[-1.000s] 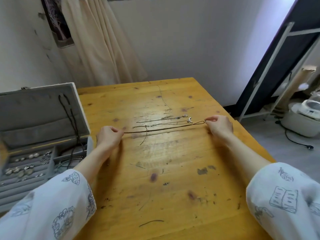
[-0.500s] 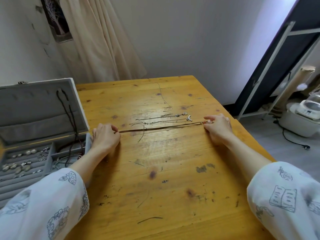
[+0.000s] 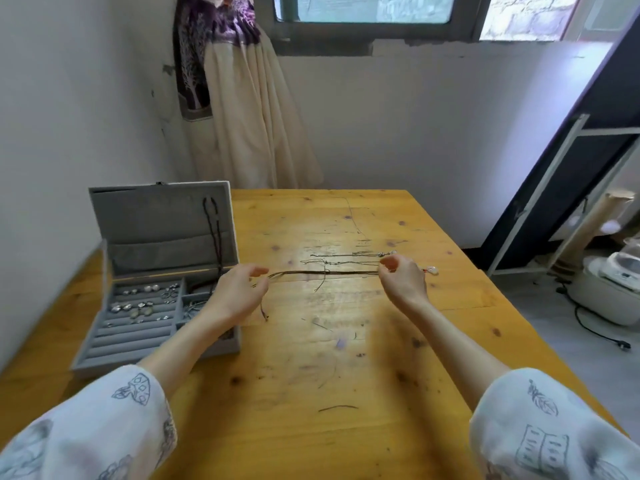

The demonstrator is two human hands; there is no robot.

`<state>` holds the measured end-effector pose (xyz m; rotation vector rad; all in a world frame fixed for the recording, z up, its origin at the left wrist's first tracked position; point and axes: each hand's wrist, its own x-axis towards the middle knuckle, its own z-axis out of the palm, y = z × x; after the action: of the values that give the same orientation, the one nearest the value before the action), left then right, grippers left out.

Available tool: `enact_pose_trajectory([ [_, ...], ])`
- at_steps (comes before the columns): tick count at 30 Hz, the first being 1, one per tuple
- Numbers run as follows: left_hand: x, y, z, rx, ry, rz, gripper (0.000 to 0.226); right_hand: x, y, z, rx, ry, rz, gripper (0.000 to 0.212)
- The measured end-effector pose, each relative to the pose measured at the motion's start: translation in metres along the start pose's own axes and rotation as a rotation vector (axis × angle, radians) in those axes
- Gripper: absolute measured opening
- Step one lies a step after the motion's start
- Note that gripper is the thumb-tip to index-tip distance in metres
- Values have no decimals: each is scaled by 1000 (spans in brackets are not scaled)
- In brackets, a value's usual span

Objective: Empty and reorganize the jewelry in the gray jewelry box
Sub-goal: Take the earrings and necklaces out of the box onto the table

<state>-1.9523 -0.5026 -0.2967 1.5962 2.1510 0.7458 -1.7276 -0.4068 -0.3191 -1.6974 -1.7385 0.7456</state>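
Note:
The gray jewelry box point(image 3: 100, 344) stands open at the table's left, with its lid point(image 3: 156, 220) upright. Small silver pieces point(image 3: 138, 301) sit in its ring rolls, and a dark cord necklace point(image 3: 214, 233) hangs down the lid. A brown cord necklace point(image 3: 325, 272) lies stretched out straight on the wooden table point(image 3: 346, 375), its pale pendant point(image 3: 431, 270) at the right end. Two thin silver chains point(image 3: 346, 255) lie just behind it. My left hand point(image 3: 239, 289) hovers over the cord's left end and my right hand point(image 3: 403, 280) over its right end. Both hands have relaxed fingers and hold nothing.
A cream and purple curtain point(image 3: 242, 116) hangs behind the box. A dark leaning frame point(image 3: 554, 168) stands to the right of the table. On the floor beside it are a white appliance point(image 3: 609, 282) and its black cable point(image 3: 595, 327). The table's right edge runs close to my right arm.
Both hands have let go of the brown cord and lifted off the table; the cord stays stretched flat. The camera has tilted up, so the whole box and the window now show.

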Motion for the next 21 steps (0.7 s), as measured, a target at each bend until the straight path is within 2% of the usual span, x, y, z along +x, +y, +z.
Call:
enact_pose_trajectory([
  [6,-10,-30,-31,-97,52,-1,32,-33,-75,59,68,-159,-168,30],
  [13,19,-79,-69,41,207,50,34,-19,-163,120,107,-272,-329,29],
  [17,49,-91,-73,222,226,60,44,-2,-193,145,63,-229,-366,30],
  [21,63,-97,-60,495,267,15,48,12,-202,161,-113,-78,-297,29],
])
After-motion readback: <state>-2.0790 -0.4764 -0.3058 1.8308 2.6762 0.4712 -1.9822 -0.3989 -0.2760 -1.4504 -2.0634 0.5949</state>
